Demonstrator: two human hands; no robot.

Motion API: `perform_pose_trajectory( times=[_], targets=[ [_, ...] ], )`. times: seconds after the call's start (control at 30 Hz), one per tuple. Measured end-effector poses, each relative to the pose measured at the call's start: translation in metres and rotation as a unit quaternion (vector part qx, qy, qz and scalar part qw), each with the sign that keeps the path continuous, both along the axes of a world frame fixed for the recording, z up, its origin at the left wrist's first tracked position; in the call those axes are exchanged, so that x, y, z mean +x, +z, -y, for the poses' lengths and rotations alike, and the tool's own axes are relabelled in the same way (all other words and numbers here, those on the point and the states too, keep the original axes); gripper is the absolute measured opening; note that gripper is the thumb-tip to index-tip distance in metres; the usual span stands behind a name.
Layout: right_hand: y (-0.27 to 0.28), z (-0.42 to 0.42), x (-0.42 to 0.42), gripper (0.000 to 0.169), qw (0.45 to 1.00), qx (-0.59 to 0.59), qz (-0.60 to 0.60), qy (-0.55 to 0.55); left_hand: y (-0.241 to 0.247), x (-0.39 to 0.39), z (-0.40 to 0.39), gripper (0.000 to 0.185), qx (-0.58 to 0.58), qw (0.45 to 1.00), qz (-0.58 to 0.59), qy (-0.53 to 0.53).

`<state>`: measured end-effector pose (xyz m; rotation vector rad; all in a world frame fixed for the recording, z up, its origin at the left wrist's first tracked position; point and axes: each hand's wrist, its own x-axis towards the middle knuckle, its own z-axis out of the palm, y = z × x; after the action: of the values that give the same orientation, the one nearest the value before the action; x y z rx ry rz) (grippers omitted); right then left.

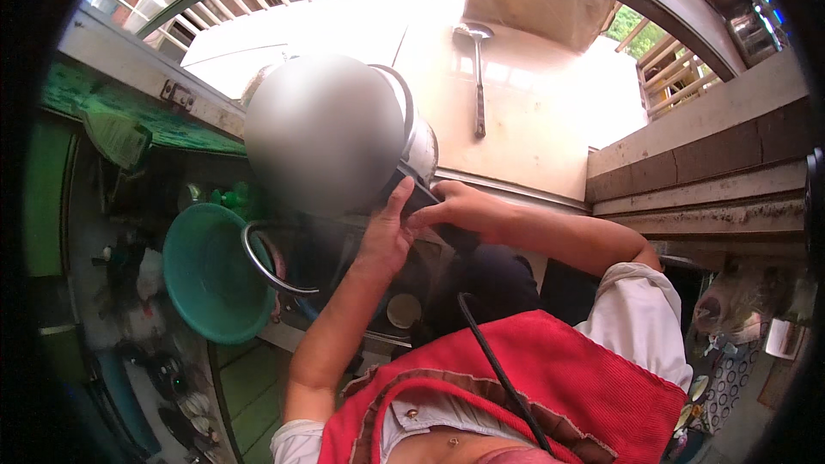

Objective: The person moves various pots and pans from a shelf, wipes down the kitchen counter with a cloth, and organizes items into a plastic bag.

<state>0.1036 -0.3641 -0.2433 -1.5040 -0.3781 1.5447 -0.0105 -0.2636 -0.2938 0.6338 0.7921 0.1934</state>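
Note:
Both of my hands meet at the middle of the view around a dark flat object [422, 196], whose kind I cannot tell. My left hand [390, 229] grips its near side, thumb pointing up along it. From the right, my right hand [454, 206] holds its other side, fingers close to the left hand. A large round blurred patch covers the area just beyond my left hand and hides what is there. Behind the patch, a whitish rounded container [422, 145] shows part of its side. It stands at the edge of a pale ledge [528, 135].
A metal cooking turner [479, 84] lies on the pale ledge before a barred window. To the left are a teal plastic basin [213, 277] and a curved chrome tube [258, 261]. A window frame [696, 103] borders the right. My red apron [515, 367] fills the near side.

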Motion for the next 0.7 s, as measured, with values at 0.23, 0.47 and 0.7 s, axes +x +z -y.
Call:
perform_pose_trajectory(
  times=[0.23,0.47,0.7],
  targets=[
    [-0.019,0.001,-0.006,0.049,0.999,0.035,-0.010,0.014,0.010,0.004,0.003,0.035,-0.008,0.998,-0.007,0.068],
    [-0.013,0.003,-0.012,0.048,0.998,0.057,-0.012,-0.005,0.009,0.002,-0.001,0.038,-0.021,0.994,-0.040,0.097],
    [-0.019,0.007,-0.014,0.047,0.996,0.069,-0.039,-0.047,0.013,0.005,0.003,0.046,-0.016,0.996,-0.037,0.079]
  ],
)
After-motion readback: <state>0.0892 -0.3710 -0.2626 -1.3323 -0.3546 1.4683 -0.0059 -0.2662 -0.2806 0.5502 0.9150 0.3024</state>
